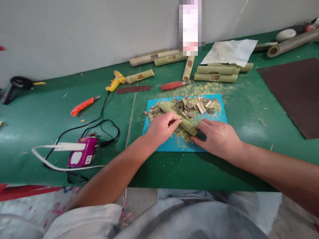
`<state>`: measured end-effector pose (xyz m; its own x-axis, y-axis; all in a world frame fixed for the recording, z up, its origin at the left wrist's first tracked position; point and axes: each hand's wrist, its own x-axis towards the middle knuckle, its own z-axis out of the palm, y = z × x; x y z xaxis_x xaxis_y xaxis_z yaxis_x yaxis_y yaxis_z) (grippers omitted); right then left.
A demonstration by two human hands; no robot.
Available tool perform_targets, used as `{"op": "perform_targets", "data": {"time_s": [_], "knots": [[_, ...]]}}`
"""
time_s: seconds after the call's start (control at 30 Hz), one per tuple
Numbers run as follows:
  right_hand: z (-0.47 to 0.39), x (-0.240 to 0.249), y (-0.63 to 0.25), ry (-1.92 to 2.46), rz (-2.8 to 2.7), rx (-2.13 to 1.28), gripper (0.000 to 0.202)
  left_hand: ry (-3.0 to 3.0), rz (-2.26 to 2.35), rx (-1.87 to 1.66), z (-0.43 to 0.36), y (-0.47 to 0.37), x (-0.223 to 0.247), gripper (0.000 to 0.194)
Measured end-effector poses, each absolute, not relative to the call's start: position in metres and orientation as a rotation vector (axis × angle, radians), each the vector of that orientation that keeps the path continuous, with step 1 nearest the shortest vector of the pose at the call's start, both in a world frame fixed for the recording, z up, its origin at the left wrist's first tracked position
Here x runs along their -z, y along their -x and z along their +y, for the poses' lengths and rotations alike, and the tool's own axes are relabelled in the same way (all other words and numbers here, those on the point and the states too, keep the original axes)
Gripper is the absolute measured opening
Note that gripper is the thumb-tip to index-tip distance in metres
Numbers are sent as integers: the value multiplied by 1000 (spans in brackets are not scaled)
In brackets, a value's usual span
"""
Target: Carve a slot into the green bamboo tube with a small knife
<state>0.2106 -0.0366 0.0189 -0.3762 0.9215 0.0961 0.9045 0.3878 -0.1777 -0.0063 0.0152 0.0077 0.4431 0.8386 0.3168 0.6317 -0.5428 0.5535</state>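
Note:
A green bamboo tube (189, 126) lies slantwise on a blue sheet (164, 146), among wood chips and shavings (188, 108). My left hand (164, 125) rests over the tube's middle, thumb and fingers pinched together; what they hold, if anything, is too small to make out. At the tube's near right end, my right hand (216, 136) has its fingers and thumb closed round the end. A red-handled knife (172, 85) lies behind the sheet.
Several cut bamboo tubes (215, 77) lie at the back, some under a white paper (228, 52). To the left are a yellow glue gun (116, 81), an orange cutter (83, 106) and a purple power adapter (83, 152) with cords. A dark board (294, 93) lies right.

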Motion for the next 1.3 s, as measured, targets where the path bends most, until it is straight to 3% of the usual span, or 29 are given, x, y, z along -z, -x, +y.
{"op": "perform_targets", "data": {"time_s": [0.23,0.87,1.3], "knots": [[-38,-18,-210,1620,-2455,-109,26,-2507,1356,-787,27,14,-8,9],[-36,-18,-211,1626,-2445,-130,32,-2262,1415,-911,28,10,-7,15],[-40,-18,-208,1576,-2492,-28,27,-2326,1312,-736,15,1,-15,14]]}}
